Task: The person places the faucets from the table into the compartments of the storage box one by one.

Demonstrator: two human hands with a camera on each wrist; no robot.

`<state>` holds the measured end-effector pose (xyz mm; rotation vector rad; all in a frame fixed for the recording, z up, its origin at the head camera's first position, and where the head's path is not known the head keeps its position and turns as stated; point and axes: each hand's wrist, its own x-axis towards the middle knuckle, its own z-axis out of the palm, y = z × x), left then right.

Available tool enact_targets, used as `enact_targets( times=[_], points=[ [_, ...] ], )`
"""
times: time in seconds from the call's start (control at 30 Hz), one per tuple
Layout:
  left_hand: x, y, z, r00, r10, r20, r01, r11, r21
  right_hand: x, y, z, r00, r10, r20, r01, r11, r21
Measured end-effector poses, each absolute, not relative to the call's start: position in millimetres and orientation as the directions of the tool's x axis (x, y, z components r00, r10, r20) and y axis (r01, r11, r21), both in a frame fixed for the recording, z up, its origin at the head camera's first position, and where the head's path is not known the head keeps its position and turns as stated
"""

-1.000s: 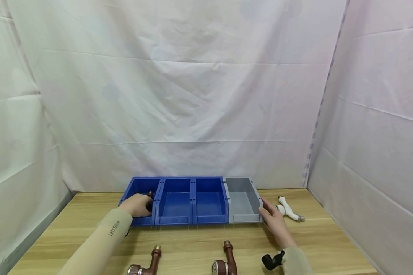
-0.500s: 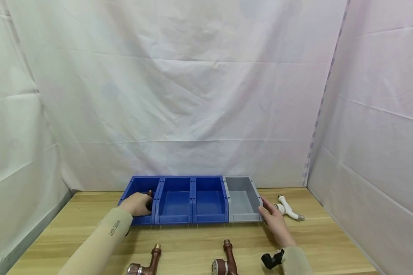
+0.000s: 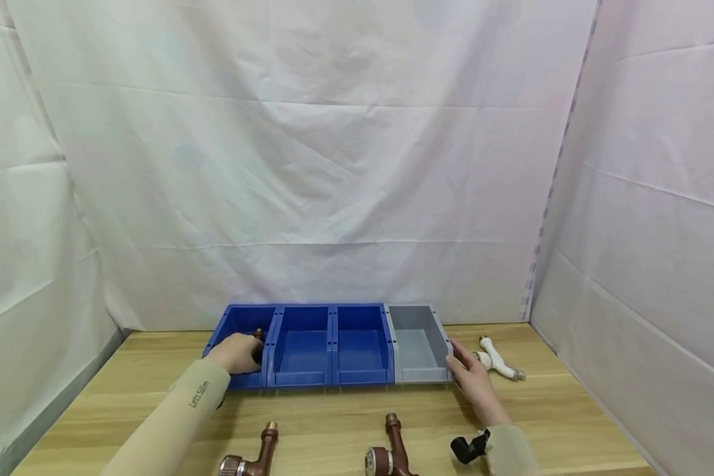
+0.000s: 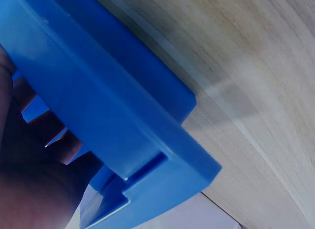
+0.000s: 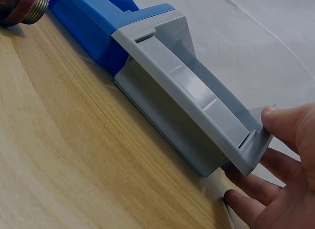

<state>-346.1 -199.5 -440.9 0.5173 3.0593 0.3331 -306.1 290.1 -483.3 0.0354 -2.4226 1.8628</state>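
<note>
My left hand (image 3: 236,354) reaches into the leftmost blue bin (image 3: 223,330), its fingers mostly hidden behind the front wall in the left wrist view. By the fingers, a brass-coloured tip of a brown faucet (image 3: 259,333) sticks up; the rest of it is covered by the hand, which seems to grip it. At the other end of the row, my right hand (image 3: 475,382) holds the grey bin (image 5: 170,96) by its front right corner. The thumb presses on the rim and the other fingers lie against the outside and below.
Two more blue bins (image 3: 302,352) stand between these two. A white faucet (image 3: 495,360) lies right of the grey bin. Two brown faucets (image 3: 266,449) lie in front on the wooden table (image 3: 327,423). White sheeting (image 3: 333,165) hangs behind and at both sides.
Both hands stay in the same places, and the bins and faucets do not move. Only the head view shifts very slightly.
</note>
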Motion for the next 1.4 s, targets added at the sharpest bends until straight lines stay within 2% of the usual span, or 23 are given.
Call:
enact_targets(
  times=[0.47,0.73,1.4],
  points=[
    [-345.8,-196.7,-441.6,-0.954,0.3,0.009,0.295,0.934,0.201,-307.0,289.2,-483.9,-0.996,0.051,0.066,-0.051,0.246,-0.968],
    [-344.2,-195.8,-439.8,-0.959,0.284,-0.01,0.276,0.938,0.21,-305.3,288.0,-484.0,-0.994,0.053,0.097,-0.081,0.259,-0.962],
    [-321.5,-200.0,-402.0,-0.946,0.325,-0.003,0.31,0.907,0.286,-302.4,289.4,-479.5,-0.997,0.023,0.072,-0.064,0.265,-0.962]
  ],
)
